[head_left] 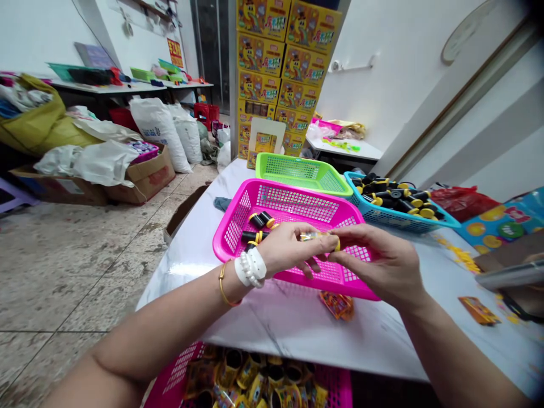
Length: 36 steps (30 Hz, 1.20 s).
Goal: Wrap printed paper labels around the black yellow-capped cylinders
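My left hand (284, 246) is closed around a small cylinder (311, 236) with a shiny printed wrap and a yellow end. The thumb and fingers of my right hand (380, 260) pinch its yellow end. Both hands are above the near side of a pink mesh basket (229, 226). Inside, to the left, lie several black cylinders with yellow ends (257, 221), partly hidden by my left hand. On the table just below the basket is a small pile of printed orange wrappers (338, 304).
A green basket (306, 170) and a blue basket (378, 215) of black-and-yellow cylinders stand behind. Below the table edge, another pink basket (340, 385) holds several wrapped cylinders. Yellow pieces (461, 255) and an orange packet (480, 310) lie right. Stacked cartons (280, 68) stand beyond.
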Each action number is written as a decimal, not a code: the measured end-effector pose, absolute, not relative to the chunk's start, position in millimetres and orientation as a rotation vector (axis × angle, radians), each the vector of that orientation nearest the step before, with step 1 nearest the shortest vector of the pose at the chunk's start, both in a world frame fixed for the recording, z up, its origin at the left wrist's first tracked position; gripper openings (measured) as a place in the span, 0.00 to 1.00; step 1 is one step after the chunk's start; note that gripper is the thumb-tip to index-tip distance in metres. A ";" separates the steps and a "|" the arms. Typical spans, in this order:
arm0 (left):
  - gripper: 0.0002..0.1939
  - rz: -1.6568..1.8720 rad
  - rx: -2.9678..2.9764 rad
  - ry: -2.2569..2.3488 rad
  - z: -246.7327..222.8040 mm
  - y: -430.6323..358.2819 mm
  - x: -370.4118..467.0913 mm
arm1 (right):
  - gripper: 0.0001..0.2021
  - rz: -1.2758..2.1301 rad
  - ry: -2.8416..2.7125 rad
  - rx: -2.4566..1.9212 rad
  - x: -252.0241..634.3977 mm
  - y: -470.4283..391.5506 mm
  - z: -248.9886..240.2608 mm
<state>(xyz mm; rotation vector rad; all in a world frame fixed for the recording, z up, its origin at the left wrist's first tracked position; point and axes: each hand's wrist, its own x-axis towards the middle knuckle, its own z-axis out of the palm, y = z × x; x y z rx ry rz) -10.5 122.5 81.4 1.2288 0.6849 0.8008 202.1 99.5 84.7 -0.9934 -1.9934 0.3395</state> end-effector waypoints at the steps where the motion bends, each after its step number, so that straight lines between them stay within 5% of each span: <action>1: 0.18 0.787 1.226 0.700 82.4 123.2 -11.5 | 0.14 0.278 -1.991 -0.983 203.3 98.6 84.8; 9: 0.07 0.981 1.354 0.639 72.3 110.5 -1.5 | 0.15 0.302 -1.773 -1.016 205.7 85.0 65.7; 21: 0.13 0.897 1.696 0.652 68.4 90.6 6.8 | 0.14 0.946 -1.369 -1.094 209.4 40.2 59.2; 30: 0.16 0.746 1.429 0.588 75.8 99.9 2.1 | 0.18 0.340 -1.610 -1.008 203.2 36.1 54.4; 36: 0.13 0.703 1.421 0.587 74.7 109.3 0.6 | 0.21 0.282 -1.688 -0.964 207.7 44.7 52.7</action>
